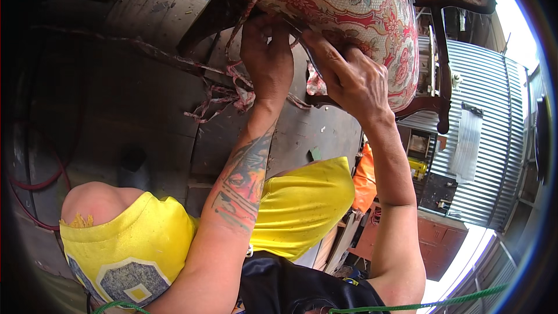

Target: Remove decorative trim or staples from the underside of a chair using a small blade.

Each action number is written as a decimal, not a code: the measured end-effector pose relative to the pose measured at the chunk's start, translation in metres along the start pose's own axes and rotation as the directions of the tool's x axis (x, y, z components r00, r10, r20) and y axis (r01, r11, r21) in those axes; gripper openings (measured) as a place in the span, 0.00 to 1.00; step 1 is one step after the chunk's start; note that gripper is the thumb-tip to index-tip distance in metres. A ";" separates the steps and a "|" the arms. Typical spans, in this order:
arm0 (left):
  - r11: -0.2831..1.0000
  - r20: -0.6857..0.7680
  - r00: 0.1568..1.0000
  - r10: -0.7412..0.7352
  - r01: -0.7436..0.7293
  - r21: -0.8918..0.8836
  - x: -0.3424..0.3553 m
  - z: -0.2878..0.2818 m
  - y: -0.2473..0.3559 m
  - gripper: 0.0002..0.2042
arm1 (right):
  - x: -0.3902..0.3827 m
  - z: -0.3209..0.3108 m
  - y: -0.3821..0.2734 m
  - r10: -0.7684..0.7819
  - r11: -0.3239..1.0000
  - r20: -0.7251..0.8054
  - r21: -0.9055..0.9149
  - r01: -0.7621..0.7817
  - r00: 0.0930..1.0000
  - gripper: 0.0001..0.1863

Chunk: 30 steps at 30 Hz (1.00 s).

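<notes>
A floral red-and-cream upholstered chair seat [366, 0] with dark wooden legs [442, 104] fills the top of the view, tipped on its side. At its underside edge, my left hand [267, 64] has curled, pinched fingers on something I cannot make out. Just right of it, my right hand [354, 81] presses bent fingers against the fabric edge, by a thin dark strip or tool that is too hidden to identify. Long twisted fabric strips [224, 96] hang from the seat and lie loosely around my left wrist.
A dark board surface [145, 116] lies below the chair. A red hose [38, 183] runs at the left, near my yellow-clad legs. An orange bag [364, 168], corrugated metal sheeting [488, 139] and a green cord [447, 299] are at the right.
</notes>
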<state>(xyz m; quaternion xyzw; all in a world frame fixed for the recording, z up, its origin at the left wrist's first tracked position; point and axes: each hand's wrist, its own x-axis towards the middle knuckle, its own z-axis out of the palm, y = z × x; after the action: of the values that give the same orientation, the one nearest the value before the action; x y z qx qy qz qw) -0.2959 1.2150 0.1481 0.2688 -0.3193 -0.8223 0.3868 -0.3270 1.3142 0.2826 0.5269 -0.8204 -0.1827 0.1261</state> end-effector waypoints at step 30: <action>0.999 -0.006 1.000 0.011 -0.011 -0.049 0.005 0.001 -0.013 0.13 | 0.002 -0.007 -0.010 0.077 0.997 0.150 -0.023 -0.075 0.986 0.39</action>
<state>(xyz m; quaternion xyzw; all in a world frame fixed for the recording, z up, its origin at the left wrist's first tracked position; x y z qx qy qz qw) -0.3050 1.2178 0.1386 0.2598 -0.2994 -0.8270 0.3987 -0.3166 1.3075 0.2844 0.4789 -0.8455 -0.2242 0.0749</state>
